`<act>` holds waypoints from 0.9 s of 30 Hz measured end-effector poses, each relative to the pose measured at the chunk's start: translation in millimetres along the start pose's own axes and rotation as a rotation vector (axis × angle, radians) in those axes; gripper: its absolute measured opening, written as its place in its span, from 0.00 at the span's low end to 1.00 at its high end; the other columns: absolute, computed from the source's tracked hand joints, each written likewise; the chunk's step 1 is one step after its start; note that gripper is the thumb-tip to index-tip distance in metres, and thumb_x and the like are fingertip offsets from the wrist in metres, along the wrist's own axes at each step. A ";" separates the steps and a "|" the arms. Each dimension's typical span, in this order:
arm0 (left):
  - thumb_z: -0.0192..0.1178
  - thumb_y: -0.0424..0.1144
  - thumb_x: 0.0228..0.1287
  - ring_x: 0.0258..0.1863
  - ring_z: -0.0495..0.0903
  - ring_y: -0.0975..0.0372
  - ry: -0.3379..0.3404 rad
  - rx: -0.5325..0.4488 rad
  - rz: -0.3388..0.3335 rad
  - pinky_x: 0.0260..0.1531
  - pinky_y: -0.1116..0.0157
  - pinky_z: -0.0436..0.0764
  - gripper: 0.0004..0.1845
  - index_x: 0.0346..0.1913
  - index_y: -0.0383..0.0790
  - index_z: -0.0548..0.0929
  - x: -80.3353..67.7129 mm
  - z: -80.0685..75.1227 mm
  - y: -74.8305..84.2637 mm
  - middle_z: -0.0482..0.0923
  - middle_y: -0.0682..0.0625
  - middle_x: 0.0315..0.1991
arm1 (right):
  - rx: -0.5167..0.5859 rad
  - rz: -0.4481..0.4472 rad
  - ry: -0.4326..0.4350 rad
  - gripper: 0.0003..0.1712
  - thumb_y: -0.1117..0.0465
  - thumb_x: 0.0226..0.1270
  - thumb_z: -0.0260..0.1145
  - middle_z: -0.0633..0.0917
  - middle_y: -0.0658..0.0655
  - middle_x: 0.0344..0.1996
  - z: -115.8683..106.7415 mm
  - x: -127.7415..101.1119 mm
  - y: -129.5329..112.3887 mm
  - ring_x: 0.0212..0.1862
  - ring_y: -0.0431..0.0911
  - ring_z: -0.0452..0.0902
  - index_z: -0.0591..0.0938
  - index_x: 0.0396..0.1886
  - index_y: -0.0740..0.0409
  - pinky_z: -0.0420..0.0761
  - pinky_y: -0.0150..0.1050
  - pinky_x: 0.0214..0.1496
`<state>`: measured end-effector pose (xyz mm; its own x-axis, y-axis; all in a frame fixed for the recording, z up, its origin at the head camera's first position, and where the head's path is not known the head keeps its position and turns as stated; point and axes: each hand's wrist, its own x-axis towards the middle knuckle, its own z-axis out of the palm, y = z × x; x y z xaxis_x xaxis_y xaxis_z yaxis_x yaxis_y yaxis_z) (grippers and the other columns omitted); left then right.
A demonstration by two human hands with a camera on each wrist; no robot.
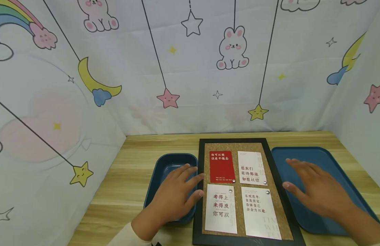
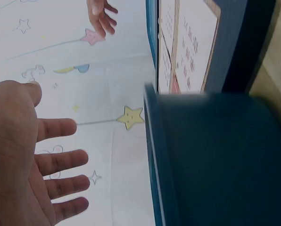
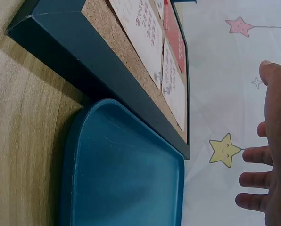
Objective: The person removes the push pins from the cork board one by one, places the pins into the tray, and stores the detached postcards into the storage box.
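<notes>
Hovering open-fingered, left hand (image 1: 174, 194) and right hand (image 1: 316, 189) hold nothing.

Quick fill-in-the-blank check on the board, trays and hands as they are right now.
The cork board holds ___ cards.
The only card that is not white is ___.
The left hand hovers over the ___ of the two blue trays.
Each card is fixed with one ___.

Missing words: four; red; smaller; pin
</notes>
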<state>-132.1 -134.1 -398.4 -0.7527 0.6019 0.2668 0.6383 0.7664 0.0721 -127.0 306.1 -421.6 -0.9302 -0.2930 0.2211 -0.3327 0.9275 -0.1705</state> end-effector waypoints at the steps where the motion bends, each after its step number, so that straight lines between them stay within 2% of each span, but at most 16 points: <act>1: 0.44 0.61 0.79 0.75 0.62 0.49 -0.010 0.005 0.014 0.70 0.45 0.63 0.28 0.71 0.54 0.77 -0.2 0.1 1.9 0.70 0.48 0.72 | 0.004 -0.004 0.005 0.48 0.37 0.72 0.64 0.69 0.70 0.71 0.7 0.2 -0.4 0.67 0.73 0.63 0.58 0.82 0.50 0.64 0.74 0.58; 7: 0.41 0.62 0.80 0.75 0.63 0.51 -0.069 0.002 0.100 0.71 0.48 0.63 0.28 0.70 0.54 0.78 -3.0 0.3 13.0 0.72 0.49 0.71 | 0.012 -0.029 0.035 0.46 0.38 0.71 0.65 0.71 0.69 0.70 3.8 1.2 -4.9 0.65 0.71 0.66 0.62 0.80 0.52 0.65 0.72 0.58; 12: 0.39 0.62 0.80 0.72 0.66 0.53 -0.073 -0.016 0.209 0.69 0.50 0.67 0.28 0.70 0.54 0.78 -4.9 2.3 19.2 0.73 0.50 0.70 | 0.018 -0.038 0.040 0.45 0.39 0.71 0.66 0.72 0.69 0.69 5.1 1.1 -6.8 0.65 0.71 0.67 0.63 0.79 0.54 0.66 0.72 0.57; 14: 0.40 0.62 0.80 0.72 0.67 0.54 -0.082 -0.022 0.234 0.69 0.50 0.67 0.28 0.70 0.55 0.77 -5.3 3.4 21.4 0.73 0.51 0.69 | 0.018 -0.042 0.042 0.45 0.38 0.71 0.66 0.72 0.69 0.69 6.1 1.3 -6.9 0.65 0.71 0.67 0.63 0.79 0.54 0.66 0.72 0.57; 21: 0.40 0.63 0.79 0.72 0.67 0.54 -0.172 -0.031 0.249 0.70 0.50 0.65 0.29 0.72 0.57 0.76 -6.8 7.7 28.3 0.73 0.53 0.70 | 0.027 -0.042 0.034 0.45 0.38 0.71 0.66 0.73 0.67 0.68 11.1 1.6 -8.2 0.64 0.70 0.68 0.65 0.79 0.55 0.68 0.71 0.56; 27: 0.39 0.63 0.79 0.72 0.67 0.56 -0.224 -0.046 0.278 0.71 0.51 0.64 0.29 0.71 0.56 0.77 -8.6 11.1 32.4 0.73 0.53 0.70 | 0.025 -0.034 0.003 0.44 0.38 0.72 0.65 0.71 0.68 0.69 12.0 2.7 -12.5 0.65 0.70 0.67 0.65 0.78 0.57 0.67 0.72 0.57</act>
<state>-106.8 -111.9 -409.0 -0.5631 0.8239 0.0650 0.8261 0.5590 0.0709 -127.2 290.9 -430.3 -0.9177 -0.3238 0.2301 -0.3682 0.9108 -0.1866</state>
